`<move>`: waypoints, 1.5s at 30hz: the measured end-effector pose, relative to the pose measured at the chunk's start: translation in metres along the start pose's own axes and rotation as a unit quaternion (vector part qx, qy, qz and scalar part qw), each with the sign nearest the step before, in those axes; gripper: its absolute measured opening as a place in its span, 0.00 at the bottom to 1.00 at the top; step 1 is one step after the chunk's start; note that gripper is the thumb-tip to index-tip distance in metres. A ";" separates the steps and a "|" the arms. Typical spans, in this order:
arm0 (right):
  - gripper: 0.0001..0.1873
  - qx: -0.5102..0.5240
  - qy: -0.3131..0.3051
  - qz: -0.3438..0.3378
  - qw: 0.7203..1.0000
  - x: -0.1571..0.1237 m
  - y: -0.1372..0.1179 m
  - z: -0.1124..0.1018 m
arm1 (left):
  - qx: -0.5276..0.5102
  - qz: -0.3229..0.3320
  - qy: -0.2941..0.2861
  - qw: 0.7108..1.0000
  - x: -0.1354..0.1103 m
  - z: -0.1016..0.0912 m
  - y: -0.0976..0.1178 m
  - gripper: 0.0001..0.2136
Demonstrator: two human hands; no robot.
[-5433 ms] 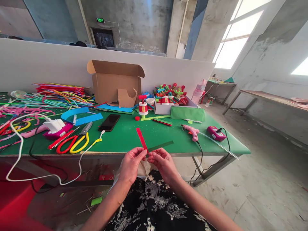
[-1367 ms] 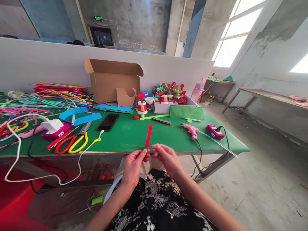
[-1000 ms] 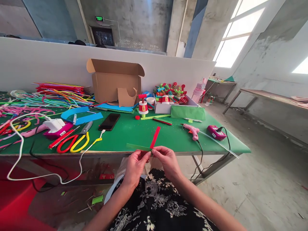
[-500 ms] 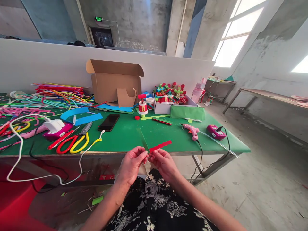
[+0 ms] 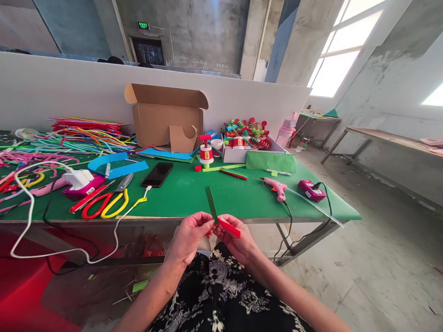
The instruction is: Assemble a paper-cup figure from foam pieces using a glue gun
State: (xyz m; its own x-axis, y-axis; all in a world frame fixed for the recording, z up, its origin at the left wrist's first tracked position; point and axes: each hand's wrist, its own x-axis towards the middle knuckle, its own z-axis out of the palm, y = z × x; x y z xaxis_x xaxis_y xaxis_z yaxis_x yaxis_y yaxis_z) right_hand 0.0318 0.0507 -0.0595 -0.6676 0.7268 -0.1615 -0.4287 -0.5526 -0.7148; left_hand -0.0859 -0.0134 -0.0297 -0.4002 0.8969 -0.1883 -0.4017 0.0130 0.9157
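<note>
My left hand [image 5: 190, 233] and my right hand [image 5: 235, 240] meet in front of the green table's near edge [image 5: 166, 218], both pinching the joined ends of two paper strips. The green strip [image 5: 211, 203] sticks up and away over the table. The red strip [image 5: 229, 227] lies across my right fingers, pointing right and down. Both hands are closed on the strips at the folded corner between them.
On the table lie red and yellow scissors [image 5: 104, 206], a black phone [image 5: 157, 174], a pink glue gun [image 5: 276, 188] with its cord, an open cardboard box [image 5: 166, 115], a white box of finished toys [image 5: 246, 138], coloured straws [image 5: 76, 133] and a white cable [image 5: 27, 216].
The strips have been folded over one another in turn: the red one swung from pointing up to pointing right and down, and the green one from the left to upright. Hands stayed in place.
</note>
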 end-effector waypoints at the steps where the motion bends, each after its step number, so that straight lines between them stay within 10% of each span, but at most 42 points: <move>1: 0.16 -0.006 0.005 0.000 1.000 0.000 0.000 0.000 | 0.000 0.000 0.001 1.000 0.000 0.001 0.000 0.17; 22: 0.14 -0.182 0.057 -0.084 0.978 -0.006 -0.007 0.008 | 0.068 0.062 -0.009 0.996 -0.002 -0.003 -0.007 0.12; 45: 0.15 -0.115 0.050 -0.037 0.991 -0.003 -0.007 0.007 | 0.012 0.081 0.031 0.996 0.004 0.003 -0.018 0.14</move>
State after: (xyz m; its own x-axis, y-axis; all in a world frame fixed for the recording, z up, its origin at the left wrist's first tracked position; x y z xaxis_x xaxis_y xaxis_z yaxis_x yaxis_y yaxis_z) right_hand 0.0327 0.0495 -0.0490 -0.5710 0.8050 -0.1611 -0.3170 -0.3972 -0.8612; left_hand -0.0775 -0.0088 -0.0459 -0.5079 0.8594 -0.0586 -0.3080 -0.1177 0.9441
